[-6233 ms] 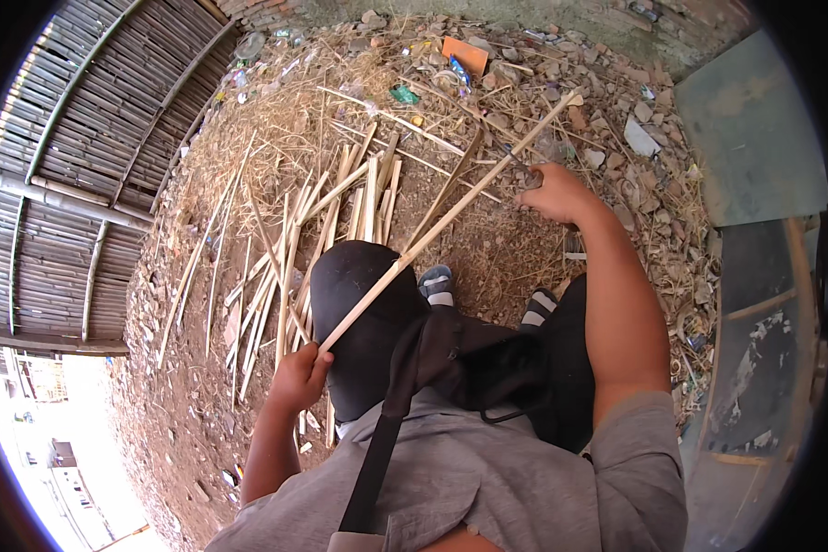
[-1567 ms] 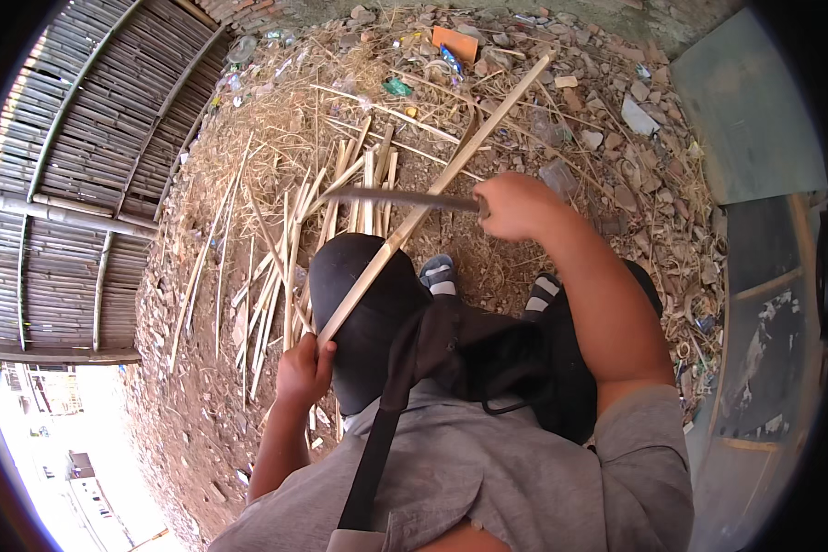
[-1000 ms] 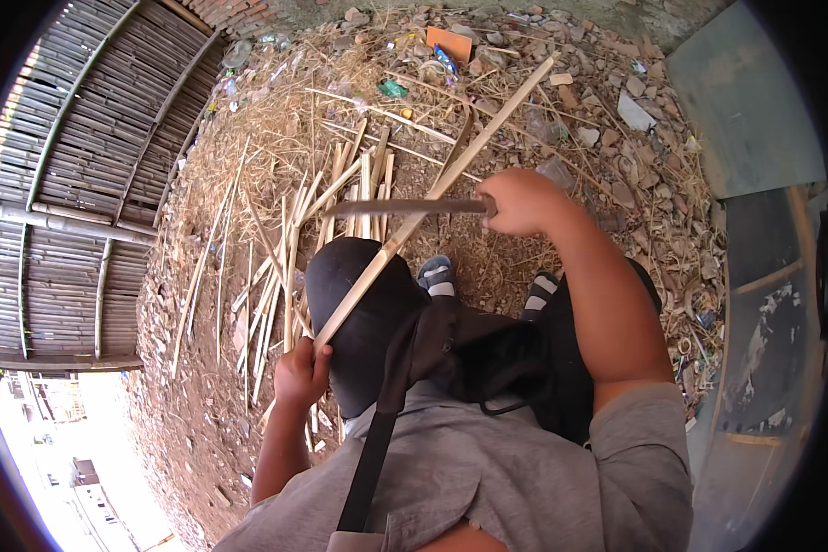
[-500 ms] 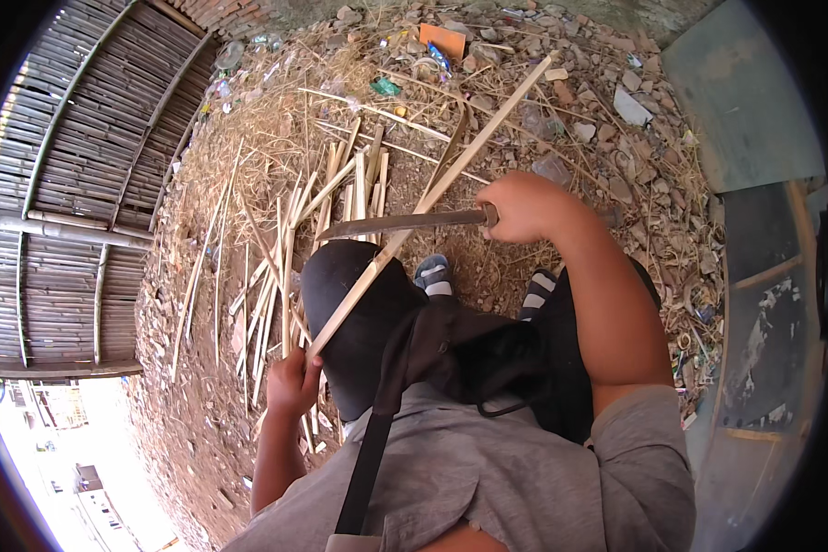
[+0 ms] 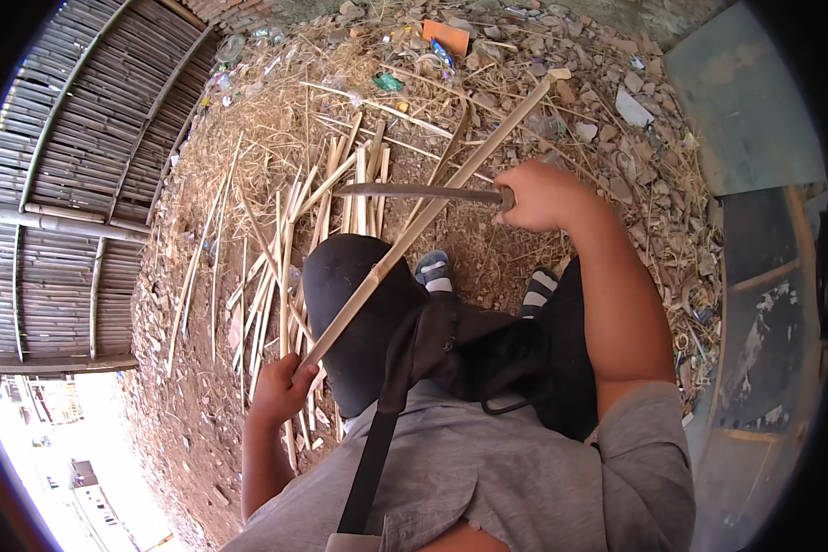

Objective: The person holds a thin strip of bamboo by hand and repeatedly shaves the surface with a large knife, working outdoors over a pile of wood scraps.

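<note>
Long, narrow, pale strip (image 5: 407,241), straight, node visible mid-length, set diagonally over the black-clad left knee (image 5: 339,267), lower end gripped in left hand (image 5: 281,390), right hand (image 5: 543,196) closed on one end of dark, slender blade (image 5: 396,190), blade crossing strip.

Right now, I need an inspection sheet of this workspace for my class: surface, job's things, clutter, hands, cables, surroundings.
Surface: brown soil with dry straw and rubble.
Job's things: long pale strip, crossed in view by a dark long knife; contact unclear.
Clutter: loose strips, orange piece, green scrap.
Hands: left hand grips the strip's near end; right hand grips the knife.
Cables: nothing seen.
Surroundings: slatted wall at left, grey-green panel at right.
</note>
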The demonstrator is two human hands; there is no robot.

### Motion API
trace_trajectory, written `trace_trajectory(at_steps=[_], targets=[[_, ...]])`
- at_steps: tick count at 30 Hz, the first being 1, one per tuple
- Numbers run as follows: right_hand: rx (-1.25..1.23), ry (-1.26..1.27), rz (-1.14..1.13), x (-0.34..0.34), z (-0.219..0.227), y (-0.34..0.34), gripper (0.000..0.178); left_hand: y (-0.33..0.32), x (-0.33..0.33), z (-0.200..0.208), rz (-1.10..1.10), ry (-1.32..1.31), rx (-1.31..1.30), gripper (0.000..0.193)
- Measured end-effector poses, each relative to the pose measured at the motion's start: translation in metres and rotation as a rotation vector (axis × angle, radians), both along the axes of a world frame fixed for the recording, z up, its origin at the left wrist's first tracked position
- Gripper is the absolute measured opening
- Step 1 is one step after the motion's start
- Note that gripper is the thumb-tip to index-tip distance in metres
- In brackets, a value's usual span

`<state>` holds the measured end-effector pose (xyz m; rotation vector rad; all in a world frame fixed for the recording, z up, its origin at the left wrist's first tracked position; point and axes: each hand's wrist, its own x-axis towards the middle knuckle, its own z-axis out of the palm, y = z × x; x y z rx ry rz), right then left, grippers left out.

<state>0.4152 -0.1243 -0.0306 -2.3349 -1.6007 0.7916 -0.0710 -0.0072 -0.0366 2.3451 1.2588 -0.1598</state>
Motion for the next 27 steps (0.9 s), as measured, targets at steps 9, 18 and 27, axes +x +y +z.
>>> trace_trajectory(at_steps=[9, 18, 27], targets=[[0.134, 0.072, -0.036, 0.001, -0.003, -0.007, 0.039, -0.027, 0.011, -0.019, 0.059, -0.151, 0.171, 0.023], [0.071, 0.095, 0.205, -0.02, -0.021, 0.018, 0.055, -0.02, 0.012, -0.033, 0.022, -0.028, 0.146, 0.036], [0.095, 0.17, 0.046, -0.02, -0.03, 0.024, 0.05, -0.024, 0.021, -0.03, -0.025, -0.017, 0.199, 0.038]])
